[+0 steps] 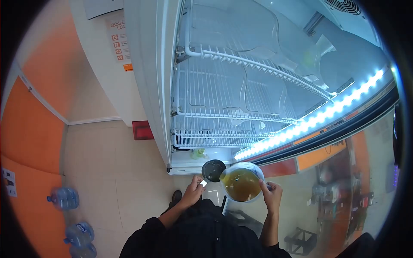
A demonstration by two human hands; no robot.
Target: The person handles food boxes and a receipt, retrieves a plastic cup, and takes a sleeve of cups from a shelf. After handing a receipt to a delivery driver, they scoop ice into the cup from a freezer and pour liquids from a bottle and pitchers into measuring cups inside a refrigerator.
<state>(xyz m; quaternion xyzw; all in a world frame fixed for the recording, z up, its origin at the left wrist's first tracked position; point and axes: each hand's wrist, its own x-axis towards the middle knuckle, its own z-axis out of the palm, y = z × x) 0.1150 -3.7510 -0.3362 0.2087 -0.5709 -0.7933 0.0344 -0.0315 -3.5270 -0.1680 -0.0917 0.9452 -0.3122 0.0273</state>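
Right hand (272, 192): fingers clamped on the handle side of a clear pitcher (242, 182), holding it upright in the air, mouth up, with amber liquid (241, 185) about half full. Left hand (194, 189): fingers closed on a dark round lid (213, 170) with a small white tag or tab at the fingertips; can't tell exactly what that bit is. The lid sits just left of the pitcher rim, touching or nearly so, tilted and not seated on the mouth. So lid to pitcher is a short sideways shift to the right; left hand is the nearer one to the lid. Both are held in front of the open fridge (206, 86), below its lowest wire shelf (215, 139). Shelves bare. Water bottles (64, 198) on the floor, far left.
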